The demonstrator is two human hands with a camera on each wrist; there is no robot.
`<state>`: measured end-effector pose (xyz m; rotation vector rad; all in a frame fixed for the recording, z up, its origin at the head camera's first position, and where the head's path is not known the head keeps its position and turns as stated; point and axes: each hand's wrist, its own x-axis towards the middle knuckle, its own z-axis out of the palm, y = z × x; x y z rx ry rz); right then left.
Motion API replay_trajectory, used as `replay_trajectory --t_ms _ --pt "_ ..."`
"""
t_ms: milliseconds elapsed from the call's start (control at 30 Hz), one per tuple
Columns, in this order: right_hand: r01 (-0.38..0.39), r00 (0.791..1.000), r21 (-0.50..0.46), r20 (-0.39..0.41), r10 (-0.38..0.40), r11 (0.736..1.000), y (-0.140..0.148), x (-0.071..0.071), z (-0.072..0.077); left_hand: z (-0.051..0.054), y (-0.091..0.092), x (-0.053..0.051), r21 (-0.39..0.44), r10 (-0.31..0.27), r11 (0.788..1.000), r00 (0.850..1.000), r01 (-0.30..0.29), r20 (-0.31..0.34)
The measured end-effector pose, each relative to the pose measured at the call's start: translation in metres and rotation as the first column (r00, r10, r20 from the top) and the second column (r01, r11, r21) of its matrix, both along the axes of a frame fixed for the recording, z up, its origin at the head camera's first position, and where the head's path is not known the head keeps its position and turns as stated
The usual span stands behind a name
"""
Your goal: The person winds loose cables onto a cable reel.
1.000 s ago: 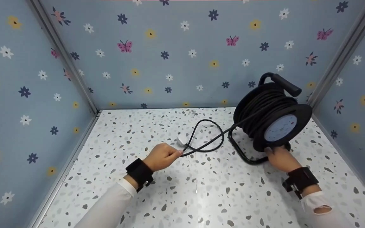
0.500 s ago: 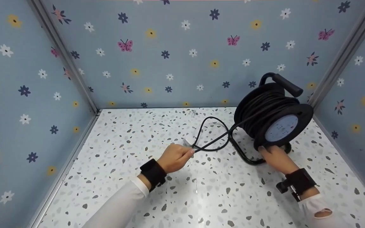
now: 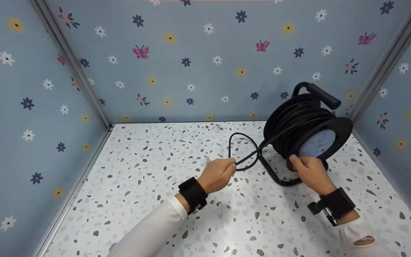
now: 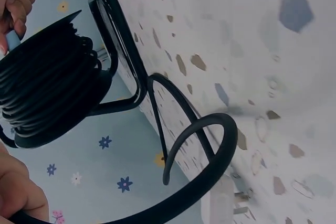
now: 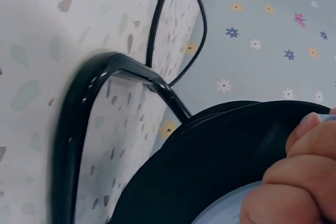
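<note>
A black cable reel stands at the back right on its tubular frame, wound with black cable. My left hand grips the free cable left of the reel; the cable runs up from it onto the windings. Beyond that hand the cable bends into a loose loop, and a white plug lies on the surface. My right hand is at the reel's lower front rim, fingers curled. In the right wrist view those fingers hold a small light-blue part at the rim, mostly hidden.
Beneath everything is a white speckled surface. A blue flowered wall closes off the back, with similar panels at left and right. The reel's carrying handle sticks up at the top, near the back wall.
My left hand has moved right and slightly up toward the reel, with the cable in its grip. My right hand has risen a little at the rim. The reel's frame stays in place.
</note>
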<state>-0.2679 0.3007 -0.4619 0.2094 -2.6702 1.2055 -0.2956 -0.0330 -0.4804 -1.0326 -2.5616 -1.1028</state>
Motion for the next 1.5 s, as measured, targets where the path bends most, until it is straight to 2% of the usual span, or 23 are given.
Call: replay_trajectory --t_ms 133,267,433,567,700,767,833,900,967,1033,1100,1167,1233,1367,1433,1500 --pt "0.058 0.998 -0.040 -0.036 -0.059 0.998 -0.002 0.000 0.009 0.004 0.018 -0.001 -0.005 0.006 1.000 1.000 -0.006 0.014" --pt "0.100 0.994 -0.096 -0.031 -0.103 0.990 -0.002 -0.001 0.019 0.006 0.035 -0.002 -0.006 0.010 1.000 1.000 -0.010 0.016" --pt "0.113 0.993 -0.194 -0.007 -0.117 0.975 -0.001 -0.003 0.028 0.006 0.055 -0.004 -0.023 0.024 0.999 0.999 -0.023 0.023" --pt "0.108 0.993 -0.230 -0.012 -0.114 0.967 0.001 -0.004 0.033 0.006 0.066 -0.006 -0.015 0.051 0.999 0.998 -0.051 0.026" --pt "0.100 0.994 -0.219 -0.018 -0.107 0.970 0.001 -0.005 0.037 0.005 0.067 -0.006 0.076 0.030 0.996 0.994 -0.038 0.106" --pt "0.097 0.994 -0.216 -0.018 -0.103 0.972 0.002 -0.006 0.038 0.003 0.063 -0.006 0.131 -0.023 0.991 0.985 0.000 0.173" --pt "0.096 0.995 -0.218 -0.021 -0.103 0.971 0.002 -0.006 0.039 -0.002 0.058 -0.007 0.150 -0.080 0.988 0.969 0.045 0.235" --pt "0.100 0.994 -0.225 -0.023 -0.108 0.969 0.004 -0.006 0.040 -0.008 0.050 -0.008 0.117 -0.127 0.988 0.947 0.096 0.296" --pt "0.104 0.993 -0.237 -0.022 -0.112 0.966 0.005 -0.007 0.041 -0.015 0.042 -0.010 0.015 -0.143 0.989 0.935 0.146 0.325" --pt "0.110 0.993 -0.241 -0.021 -0.119 0.964 0.007 -0.008 0.042 -0.023 0.035 -0.012 -0.133 -0.145 0.972 0.943 0.192 0.300" --pt "0.114 0.992 -0.243 -0.024 -0.123 0.963 0.008 -0.008 0.042 -0.031 0.027 -0.013 -0.271 -0.135 0.942 0.962 0.200 0.239" --pt "0.119 0.991 -0.236 -0.028 -0.129 0.964 0.008 -0.008 0.042 -0.036 0.019 -0.014 -0.348 -0.114 0.922 0.978 0.169 0.172" --pt "0.118 0.991 -0.236 -0.032 -0.129 0.964 0.008 -0.008 0.042 -0.039 0.008 -0.018 -0.353 -0.071 0.929 0.990 0.111 0.124" --pt "0.116 0.991 -0.245 -0.038 -0.129 0.963 0.008 -0.009 0.043 -0.032 -0.023 -0.034 -0.218 0.061 0.975 0.993 -0.038 0.099" --pt "0.118 0.991 -0.243 -0.040 -0.131 0.963 0.009 -0.010 0.043 -0.023 -0.041 -0.046 -0.126 0.129 0.985 0.988 -0.118 0.080" --pt "0.120 0.990 -0.243 -0.039 -0.133 0.963 0.009 -0.010 0.043 -0.013 -0.060 -0.057 -0.006 0.193 0.981 0.980 -0.193 0.056"
